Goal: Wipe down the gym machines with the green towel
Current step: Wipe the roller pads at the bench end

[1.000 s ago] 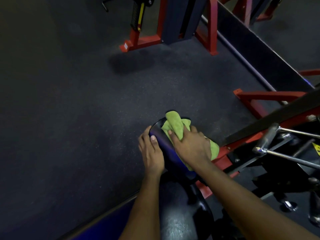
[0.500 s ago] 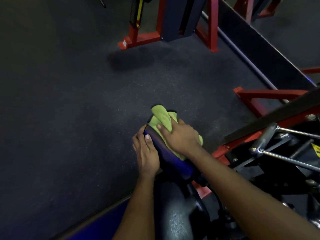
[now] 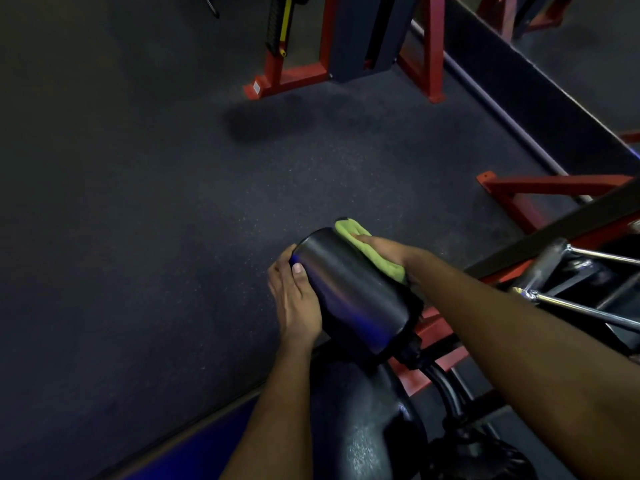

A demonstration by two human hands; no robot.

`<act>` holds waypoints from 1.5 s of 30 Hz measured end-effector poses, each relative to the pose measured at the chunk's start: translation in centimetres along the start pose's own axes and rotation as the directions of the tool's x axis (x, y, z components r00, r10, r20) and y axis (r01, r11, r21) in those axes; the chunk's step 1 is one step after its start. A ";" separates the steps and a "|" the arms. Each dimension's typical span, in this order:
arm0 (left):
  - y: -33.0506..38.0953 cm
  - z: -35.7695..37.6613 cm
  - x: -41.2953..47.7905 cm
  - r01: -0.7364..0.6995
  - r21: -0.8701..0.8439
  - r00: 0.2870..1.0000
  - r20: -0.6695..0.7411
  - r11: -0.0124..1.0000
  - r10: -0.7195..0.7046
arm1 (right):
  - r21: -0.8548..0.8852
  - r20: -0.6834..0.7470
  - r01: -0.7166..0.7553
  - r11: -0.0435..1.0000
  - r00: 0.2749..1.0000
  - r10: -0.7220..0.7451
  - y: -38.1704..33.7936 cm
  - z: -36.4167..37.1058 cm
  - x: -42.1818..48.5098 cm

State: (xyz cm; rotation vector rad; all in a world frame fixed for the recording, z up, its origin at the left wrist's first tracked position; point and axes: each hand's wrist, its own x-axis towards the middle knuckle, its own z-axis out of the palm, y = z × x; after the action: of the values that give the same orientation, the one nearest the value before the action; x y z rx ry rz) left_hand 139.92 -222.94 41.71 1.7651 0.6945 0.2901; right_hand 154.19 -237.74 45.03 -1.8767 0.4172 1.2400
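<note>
Hands x2: left hand [image 3: 298, 303], right hand [image 3: 388, 252]. Towel [image 3: 367, 251] x1, green. Roller pad [image 3: 349, 292] x1, blk. Chrome rods x2: upper rod [image 3: 602, 258], lower rod [image 3: 571, 306]. Red-framed machines x2: far machine [image 3: 287, 72], near machine [image 3: 540, 185] (partly out of shot).

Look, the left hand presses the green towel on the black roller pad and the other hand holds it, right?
No. The head view shows the right hand pressing the green towel on the black roller pad, while the left hand holds it.

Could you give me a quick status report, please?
Left hand grips roller pad. Right hand presses green towel on pad's right side. Nothing blocking.
</note>
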 end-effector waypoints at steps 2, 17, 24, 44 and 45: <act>-0.1 -0.1 -0.1 0.002 0.015 1.000 -0.010 1.000 -0.002 | 0.075 -0.064 -0.011 0.997 0.998 0.015 2.0 -0.5 -1.3; 0.3 -1.6 0.0 0.014 0.007 0.999 0.032 1.000 -0.014 | -0.667 -0.383 0.085 0.740 0.813 -0.439 1.8 5.6 -9.7; 1.1 -0.4 0.0 -0.079 0.051 0.997 -0.019 0.996 0.080 | -0.792 -0.431 -0.049 0.609 0.751 -0.500 1.8 8.4 -10.1; -0.2 0.2 0.1 -0.065 -0.030 0.996 -0.058 0.997 0.064 | 0.033 -0.055 0.168 0.985 0.985 -0.166 0.7 1.1 -4.6; 0.1 0.0 -0.1 -0.043 -0.031 0.998 -0.046 0.999 0.041 | -0.019 -0.120 0.154 0.988 0.981 -0.155 1.4 1.0 -5.0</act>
State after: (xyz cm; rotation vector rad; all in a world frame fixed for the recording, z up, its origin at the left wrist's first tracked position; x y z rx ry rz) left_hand 139.86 -222.98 41.80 1.7484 0.6822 0.3696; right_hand 150.35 -238.63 48.57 -1.9598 0.3231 1.0309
